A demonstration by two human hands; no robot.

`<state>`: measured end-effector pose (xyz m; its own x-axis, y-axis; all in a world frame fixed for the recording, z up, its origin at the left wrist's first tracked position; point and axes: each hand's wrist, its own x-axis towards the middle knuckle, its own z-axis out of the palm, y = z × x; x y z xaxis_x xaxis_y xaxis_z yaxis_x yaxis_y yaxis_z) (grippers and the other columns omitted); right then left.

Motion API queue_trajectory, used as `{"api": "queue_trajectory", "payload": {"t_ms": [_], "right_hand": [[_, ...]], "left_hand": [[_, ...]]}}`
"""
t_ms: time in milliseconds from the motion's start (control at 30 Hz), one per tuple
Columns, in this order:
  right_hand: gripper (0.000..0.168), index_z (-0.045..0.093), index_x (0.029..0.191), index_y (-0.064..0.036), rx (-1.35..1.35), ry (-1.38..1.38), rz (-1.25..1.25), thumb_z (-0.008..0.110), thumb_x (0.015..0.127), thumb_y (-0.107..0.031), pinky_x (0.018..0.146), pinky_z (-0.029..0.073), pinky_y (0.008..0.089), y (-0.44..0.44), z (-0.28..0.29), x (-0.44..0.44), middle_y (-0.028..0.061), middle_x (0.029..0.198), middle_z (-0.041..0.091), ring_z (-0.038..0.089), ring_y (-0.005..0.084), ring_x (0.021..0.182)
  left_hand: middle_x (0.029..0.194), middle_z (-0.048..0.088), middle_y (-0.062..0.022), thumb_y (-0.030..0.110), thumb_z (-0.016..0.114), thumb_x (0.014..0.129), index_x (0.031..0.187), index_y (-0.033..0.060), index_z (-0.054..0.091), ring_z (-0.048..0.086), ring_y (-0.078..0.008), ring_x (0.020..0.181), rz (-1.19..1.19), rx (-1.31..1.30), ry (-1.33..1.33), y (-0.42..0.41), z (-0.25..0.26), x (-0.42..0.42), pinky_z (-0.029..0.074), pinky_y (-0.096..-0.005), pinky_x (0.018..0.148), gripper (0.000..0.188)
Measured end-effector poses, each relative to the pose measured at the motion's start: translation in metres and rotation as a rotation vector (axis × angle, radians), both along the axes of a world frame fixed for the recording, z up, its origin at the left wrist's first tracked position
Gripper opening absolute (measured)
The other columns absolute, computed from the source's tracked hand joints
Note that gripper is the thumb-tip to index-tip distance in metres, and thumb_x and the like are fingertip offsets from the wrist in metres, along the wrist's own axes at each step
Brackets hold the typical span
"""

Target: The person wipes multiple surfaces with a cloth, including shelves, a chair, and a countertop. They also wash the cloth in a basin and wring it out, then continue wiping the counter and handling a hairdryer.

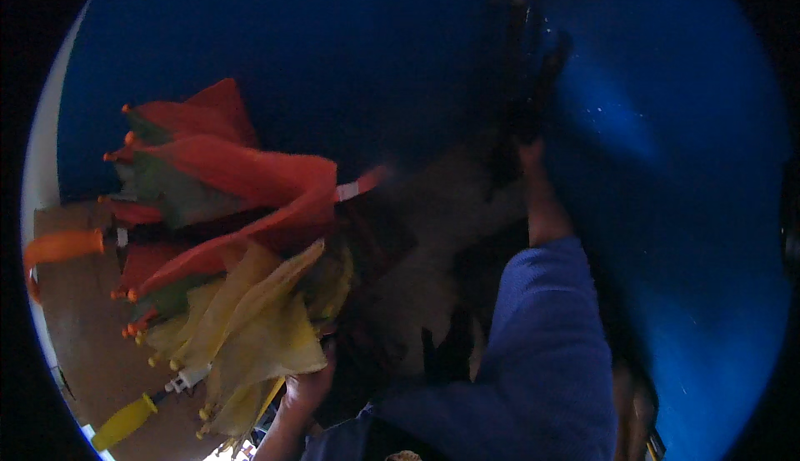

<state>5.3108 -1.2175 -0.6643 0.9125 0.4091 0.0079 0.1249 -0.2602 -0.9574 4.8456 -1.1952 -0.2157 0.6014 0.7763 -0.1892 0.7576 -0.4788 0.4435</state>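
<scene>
A folded yellow umbrella (pixel 269 323) rests against my left hand (pixel 309 389), which closes around its gathered canopy; the fingers are partly hidden behind the cloth. Its yellow handle (pixel 128 420) points down to the left. Just above lies a folded red-orange umbrella (pixel 250 173) with green patches, orange rib tips and an orange curved handle (pixel 65 245). Whether my left hand also holds this one is hidden. My right hand (pixel 531 148) reaches forward into deep shadow, beside a dark long object (pixel 550 67). Its fingers are too dark to make out.
A large smooth blue surface (pixel 700 223) curves around the front and right side. Brown cardboard (pixel 81 336) lies at the left beneath the handles. Dark shapes and a dim greyish-brown surface (pixel 431 255) fill the shaded middle.
</scene>
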Motion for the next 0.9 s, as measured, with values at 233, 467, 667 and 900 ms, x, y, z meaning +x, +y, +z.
{"api": "queue_trajectory", "payload": {"t_ms": [233, 467, 667, 900], "right_hand": [[0.058, 0.046, 0.119, -0.001, -0.108, -0.008, 0.116, 0.068, 0.071, -0.026, 0.094, 0.036, 0.0386, 0.025, -0.045, 0.045, 0.0173, 0.118, 0.051, 0.048, 0.0306, 0.108], [0.052, 0.047, 0.12, -0.004, 0.054, -0.27, 0.11, 0.062, 0.076, -0.027, 0.097, 0.034, 0.039, 0.044, -0.004, 0.05, 0.0194, 0.121, 0.048, 0.046, 0.0344, 0.11], [0.056, 0.041, 0.126, -0.005, -0.447, -0.512, 0.012, 0.064, 0.076, -0.018, 0.098, 0.032, 0.043, 0.002, 0.115, 0.009, 0.0198, 0.131, 0.036, 0.042, 0.0355, 0.114], [0.048, 0.046, 0.117, 0.0, -0.216, -0.369, 0.093, 0.063, 0.078, -0.024, 0.079, 0.048, 0.0382, 0.077, 0.238, 0.016, 0.0216, 0.103, 0.056, 0.059, 0.0305, 0.093]], "left_hand": [[0.114, 0.05, -0.0152, 0.006, 0.059, 0.081, 0.12, 0.0028, 0.039, 0.05, -0.0248, 0.103, 0.062, -0.089, -0.031, 0.011, -0.007, 0.003, 0.038, -0.0353, 0.091, 0.044], [0.111, 0.053, -0.0157, 0.009, 0.053, 0.083, 0.118, 0.0048, 0.044, 0.051, -0.0276, 0.103, 0.335, -0.169, -0.138, 0.011, -0.038, -0.038, 0.04, -0.0382, 0.089, 0.036], [0.109, 0.055, -0.0174, 0.014, 0.049, 0.086, 0.115, 0.0073, 0.053, 0.052, -0.0327, 0.101, 0.396, -0.255, -0.027, 0.003, -0.029, -0.027, 0.043, -0.0423, 0.086, 0.03], [0.11, 0.055, -0.0164, 0.02, 0.053, 0.086, 0.114, 0.005, 0.053, 0.053, -0.0296, 0.101, 0.249, -0.146, 0.084, 0.02, -0.017, 0.004, 0.041, -0.0392, 0.087, 0.032]]}}
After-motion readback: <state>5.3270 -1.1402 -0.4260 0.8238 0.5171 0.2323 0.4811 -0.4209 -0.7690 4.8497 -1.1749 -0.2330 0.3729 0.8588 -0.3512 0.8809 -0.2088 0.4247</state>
